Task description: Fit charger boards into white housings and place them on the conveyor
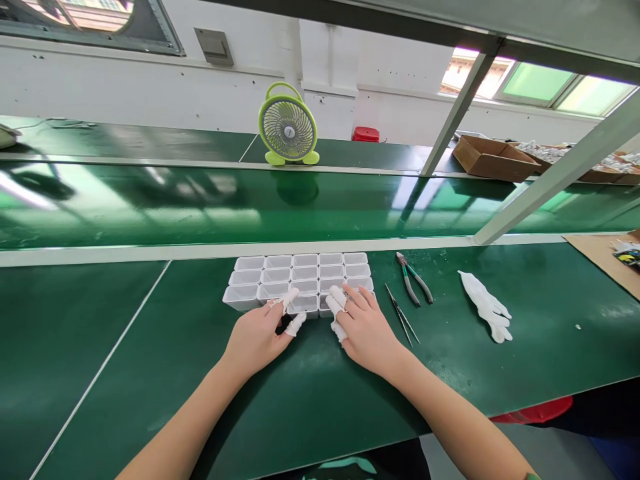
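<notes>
Several small translucent white plastic boxes [305, 273] stand side by side in a grid of rows on the green table, with no contents visible. My left hand [260, 333] is at the front row, its index finger over the rims and its thumb low at the front, gripping there. My right hand [367, 327] holds the front row further right, fingers laid over the rims and thumb at the front side. White finger covers wrap some fingertips on both hands. Tweezers [401, 315] and green-handled cutting pliers [414, 279] lie to the right of the boxes.
A white glove [486, 307] lies on the right of the table [165, 373]. Behind a pale ledge, a green fan [289, 127] stands on the far bench. Cardboard boxes [495, 159] sit far right, near slanting metal posts [555, 180]. A red stool [535, 410] shows below the table edge.
</notes>
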`<state>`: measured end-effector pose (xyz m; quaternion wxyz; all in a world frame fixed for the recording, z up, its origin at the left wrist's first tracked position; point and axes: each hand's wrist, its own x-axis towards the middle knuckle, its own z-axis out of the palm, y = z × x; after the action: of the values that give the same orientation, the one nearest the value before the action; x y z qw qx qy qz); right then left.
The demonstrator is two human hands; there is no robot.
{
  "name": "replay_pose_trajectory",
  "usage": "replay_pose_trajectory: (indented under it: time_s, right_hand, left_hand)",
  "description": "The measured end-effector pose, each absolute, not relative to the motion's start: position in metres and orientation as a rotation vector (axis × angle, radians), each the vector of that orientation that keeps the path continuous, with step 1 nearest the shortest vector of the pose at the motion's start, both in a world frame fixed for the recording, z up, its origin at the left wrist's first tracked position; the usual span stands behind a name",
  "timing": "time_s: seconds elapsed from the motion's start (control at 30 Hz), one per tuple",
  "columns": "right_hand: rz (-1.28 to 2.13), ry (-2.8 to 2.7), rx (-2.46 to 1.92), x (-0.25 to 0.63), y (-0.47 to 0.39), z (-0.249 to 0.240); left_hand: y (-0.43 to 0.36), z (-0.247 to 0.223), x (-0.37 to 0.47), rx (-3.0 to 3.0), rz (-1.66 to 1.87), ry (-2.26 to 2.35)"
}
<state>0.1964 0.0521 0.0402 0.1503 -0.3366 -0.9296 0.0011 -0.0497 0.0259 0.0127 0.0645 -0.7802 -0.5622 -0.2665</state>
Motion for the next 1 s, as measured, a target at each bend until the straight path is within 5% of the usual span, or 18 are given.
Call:
replay_pose_trajectory:
  time_s: [1.0]
  right_hand:
    - [-0.039,-2.281,-1.218,0.232,0.074,0.053]
  left_hand:
    - [0.025,0.015,-0.051,-2.337,-0.833,-1.777]
